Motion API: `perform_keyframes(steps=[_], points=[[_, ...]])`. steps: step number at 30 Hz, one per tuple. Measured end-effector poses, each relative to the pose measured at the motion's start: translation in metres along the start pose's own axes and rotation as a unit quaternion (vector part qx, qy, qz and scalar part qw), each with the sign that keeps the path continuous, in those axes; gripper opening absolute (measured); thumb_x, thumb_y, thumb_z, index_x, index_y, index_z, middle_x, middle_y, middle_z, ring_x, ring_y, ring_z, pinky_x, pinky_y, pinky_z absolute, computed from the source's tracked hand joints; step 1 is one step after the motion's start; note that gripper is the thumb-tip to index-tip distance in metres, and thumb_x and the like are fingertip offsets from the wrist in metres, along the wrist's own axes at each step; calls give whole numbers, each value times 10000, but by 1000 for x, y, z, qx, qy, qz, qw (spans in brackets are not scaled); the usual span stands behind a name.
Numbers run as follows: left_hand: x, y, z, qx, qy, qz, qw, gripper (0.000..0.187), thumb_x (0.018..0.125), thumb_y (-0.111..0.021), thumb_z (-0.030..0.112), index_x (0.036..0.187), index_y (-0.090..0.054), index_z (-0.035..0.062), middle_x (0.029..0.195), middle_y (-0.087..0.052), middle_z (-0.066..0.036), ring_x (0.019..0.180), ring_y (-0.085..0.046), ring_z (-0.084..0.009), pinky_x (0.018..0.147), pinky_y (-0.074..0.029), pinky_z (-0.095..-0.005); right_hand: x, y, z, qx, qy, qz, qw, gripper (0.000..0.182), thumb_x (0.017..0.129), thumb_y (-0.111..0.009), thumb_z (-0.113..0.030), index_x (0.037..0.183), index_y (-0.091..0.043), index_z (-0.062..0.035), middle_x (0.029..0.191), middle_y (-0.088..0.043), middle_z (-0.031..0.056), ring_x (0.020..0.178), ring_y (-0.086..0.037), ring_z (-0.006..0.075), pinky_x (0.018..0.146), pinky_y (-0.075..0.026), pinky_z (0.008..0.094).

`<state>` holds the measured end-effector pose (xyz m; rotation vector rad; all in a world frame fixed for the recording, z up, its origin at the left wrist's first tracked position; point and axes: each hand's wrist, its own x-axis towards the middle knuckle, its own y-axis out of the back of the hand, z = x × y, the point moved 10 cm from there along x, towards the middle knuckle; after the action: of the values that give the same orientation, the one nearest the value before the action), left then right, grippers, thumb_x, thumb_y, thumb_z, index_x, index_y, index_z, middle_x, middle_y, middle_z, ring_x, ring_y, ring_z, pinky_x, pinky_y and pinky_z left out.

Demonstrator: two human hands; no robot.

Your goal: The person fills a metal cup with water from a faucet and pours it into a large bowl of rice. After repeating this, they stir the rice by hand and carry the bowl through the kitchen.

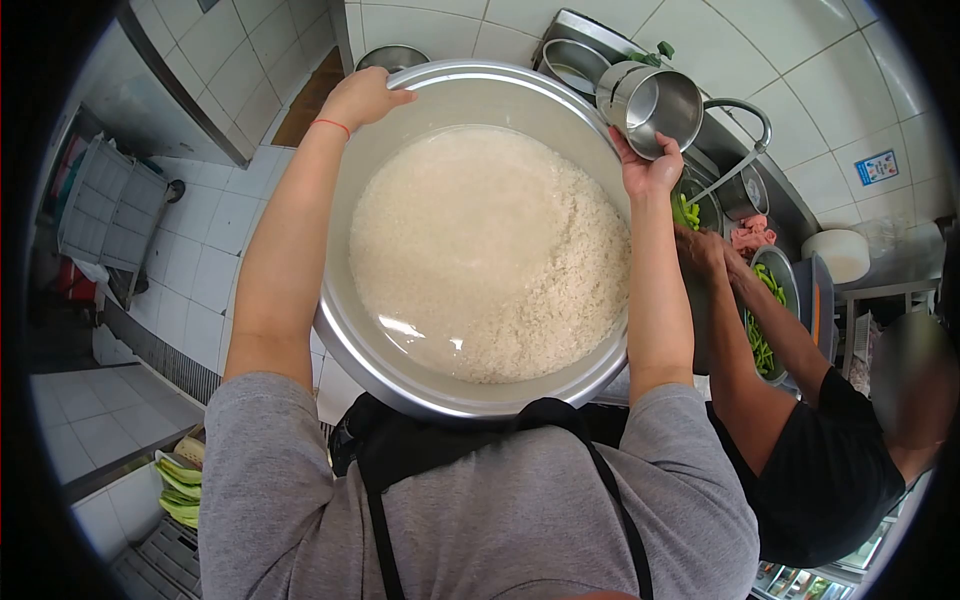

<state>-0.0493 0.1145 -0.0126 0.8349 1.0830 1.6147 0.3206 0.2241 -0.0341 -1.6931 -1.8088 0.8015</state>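
Gripping the rim of the wide metal basin (470, 400), your left hand (362, 100) is at its far left edge, with the thumb lying over the rim. Your right hand (652, 172) is apart from it, clamped on a small metal pot (655, 108) near the right edge of the basin. This pot is a smooth, shiny cylinder, tilted so that its open mouth shows. Around your left wrist goes a thin red band (331, 125).

The basin is in front of your body, round and deep, with a polished rim and a duller, pale inner wall. Inside it is white rice (560, 290) with cloudy water (420, 250): the surface is flat and milky on the left, rough and grainy on the right.

Further to the right there is a curved metal tap (765, 125). Below it, another person's hands (708, 252) are near a metal bowl (792, 290) of cut green vegetables (760, 345). The wall tiles (820, 90) are white and glossy; on them is a small blue label (877, 168), whose writing is too small to read.
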Motion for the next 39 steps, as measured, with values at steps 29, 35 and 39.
perform_keyframes(steps=[29, 35, 39], points=[[3, -3, -1, -18, -1, -8, 1000, 495, 753, -583, 428, 980, -587, -12, 925, -611, -177, 884, -585, -285, 773, -445, -365, 2, 3, 2, 25, -22, 3, 999, 510, 709, -429, -113, 1183, -308, 32, 1189, -414, 205, 1061, -449, 411, 866, -394, 601], [3, -3, -1, -20, -2, -4, 1000, 503, 751, -582, 431, 983, -587, -15, 925, -611, -180, 882, -587, -289, 774, -446, -369, 3, 3, 3, 31, -26, 3, 999, 502, 709, -426, -109, 1176, -316, 36, 1179, -423, 208, 1055, -453, 408, 864, -394, 602], [4, -1, 1, -28, -30, 19, 999, 526, 732, -584, 418, 945, -579, -63, 889, -603, -215, 831, -587, -315, 724, -444, -369, 3, 4, 2, 30, -22, 5, 999, 494, 708, -428, -109, 1166, -322, 44, 1173, -426, 210, 1047, -459, 407, 860, -397, 605]])
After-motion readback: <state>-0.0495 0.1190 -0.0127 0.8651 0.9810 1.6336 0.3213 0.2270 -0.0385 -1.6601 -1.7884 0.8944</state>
